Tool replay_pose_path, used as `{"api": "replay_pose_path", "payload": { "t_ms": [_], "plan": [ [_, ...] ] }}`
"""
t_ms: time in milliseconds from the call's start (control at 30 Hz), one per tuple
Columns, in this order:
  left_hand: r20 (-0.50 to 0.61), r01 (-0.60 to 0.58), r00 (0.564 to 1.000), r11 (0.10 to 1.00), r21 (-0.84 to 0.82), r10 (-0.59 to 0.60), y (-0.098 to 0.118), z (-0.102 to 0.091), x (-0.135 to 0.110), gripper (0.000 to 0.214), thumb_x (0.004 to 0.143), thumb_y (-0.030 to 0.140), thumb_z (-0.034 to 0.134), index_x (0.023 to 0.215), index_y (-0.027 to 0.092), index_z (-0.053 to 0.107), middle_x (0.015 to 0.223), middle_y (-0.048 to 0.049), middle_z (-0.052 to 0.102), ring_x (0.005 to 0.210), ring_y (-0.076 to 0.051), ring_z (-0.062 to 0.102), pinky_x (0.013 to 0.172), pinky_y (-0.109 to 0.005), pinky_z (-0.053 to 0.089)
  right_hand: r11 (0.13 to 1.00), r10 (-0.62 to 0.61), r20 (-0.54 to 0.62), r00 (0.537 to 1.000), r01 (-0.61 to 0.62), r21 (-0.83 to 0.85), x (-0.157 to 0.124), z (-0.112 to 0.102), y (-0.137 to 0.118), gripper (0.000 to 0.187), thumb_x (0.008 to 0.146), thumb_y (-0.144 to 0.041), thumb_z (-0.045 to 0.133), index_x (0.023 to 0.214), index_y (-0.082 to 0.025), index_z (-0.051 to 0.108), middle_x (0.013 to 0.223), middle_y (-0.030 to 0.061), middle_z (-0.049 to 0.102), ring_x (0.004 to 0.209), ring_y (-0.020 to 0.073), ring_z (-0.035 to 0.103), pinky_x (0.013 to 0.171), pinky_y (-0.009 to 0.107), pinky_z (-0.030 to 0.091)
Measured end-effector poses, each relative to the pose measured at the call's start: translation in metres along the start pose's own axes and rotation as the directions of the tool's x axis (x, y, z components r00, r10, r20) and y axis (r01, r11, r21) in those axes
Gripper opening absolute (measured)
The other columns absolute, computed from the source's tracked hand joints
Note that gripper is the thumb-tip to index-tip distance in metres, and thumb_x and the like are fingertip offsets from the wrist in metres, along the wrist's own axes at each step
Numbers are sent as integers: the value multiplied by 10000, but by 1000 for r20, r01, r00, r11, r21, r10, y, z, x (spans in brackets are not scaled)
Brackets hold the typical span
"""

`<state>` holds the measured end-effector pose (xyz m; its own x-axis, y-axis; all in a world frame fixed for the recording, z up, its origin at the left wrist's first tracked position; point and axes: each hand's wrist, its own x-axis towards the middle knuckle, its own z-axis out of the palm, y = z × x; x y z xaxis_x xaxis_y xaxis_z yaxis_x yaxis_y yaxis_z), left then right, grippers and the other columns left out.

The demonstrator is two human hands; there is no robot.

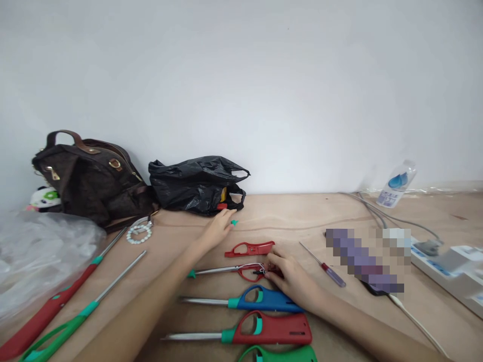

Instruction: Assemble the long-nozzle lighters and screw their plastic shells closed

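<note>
My left hand (pixel 218 229) reaches far forward, its fingertips pinched at a small teal plastic piece (pixel 234 222) just in front of a black plastic bag (pixel 198 184). My right hand (pixel 290 276) rests with curled fingers on the handle end of an opened red lighter with a metal tube (pixel 230 270). A detached red handle shell (pixel 249 248) lies just beyond it. Nearer to me lie a blue-handled long lighter (pixel 260 300), a red one (pixel 273 329) and a green one (pixel 279 354).
A brown handbag (pixel 94 176) and a clear plastic bag (pixel 33 251) sit at the left, with two more long lighters (pixel 68 306) and a bead bracelet (pixel 139 233). A small screwdriver (pixel 324 265), a power strip (pixel 449 269), cables and a bottle (pixel 398 183) are at the right.
</note>
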<state>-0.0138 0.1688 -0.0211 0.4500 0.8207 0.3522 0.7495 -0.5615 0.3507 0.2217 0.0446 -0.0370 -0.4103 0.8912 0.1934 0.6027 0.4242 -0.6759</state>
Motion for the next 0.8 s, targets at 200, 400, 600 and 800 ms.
{"api": "replay_pose_path", "payload": {
  "t_ms": [200,400,600,800],
  "plan": [
    [29,34,999,999,-40,-32,0,8,3,176,783,53,547,898,117,664,935,-85,647,911,-216,611,859,-351,481,999,40,-11,999,-39,23,0,1,-2,153,782,-45,545,794,-195,520,914,43,542,848,196,543,752,302,444],
    [112,102,991,937,-335,-68,46,-9,-41,149,822,187,587,953,152,648,811,-20,697,711,-171,638,667,-266,503,997,18,-8,1000,-17,73,1,4,4,176,783,-24,527,778,-199,508,889,33,557,865,195,535,764,305,432],
    [71,-9,997,907,-420,42,81,-4,-86,147,809,116,568,859,196,681,1005,-33,723,940,-196,656,865,-299,492,994,12,-39,999,-7,111,1,6,7,159,800,-44,507,760,-197,498,872,36,562,850,195,526,745,308,419],
    [-9,-143,989,921,-363,151,76,8,-91,137,855,126,547,843,198,662,1017,-56,711,983,-208,633,883,-325,489,994,8,-50,999,-3,105,1,6,7,137,828,-75,479,776,-200,498,867,36,563,857,200,522,745,315,413]
  ]
}}
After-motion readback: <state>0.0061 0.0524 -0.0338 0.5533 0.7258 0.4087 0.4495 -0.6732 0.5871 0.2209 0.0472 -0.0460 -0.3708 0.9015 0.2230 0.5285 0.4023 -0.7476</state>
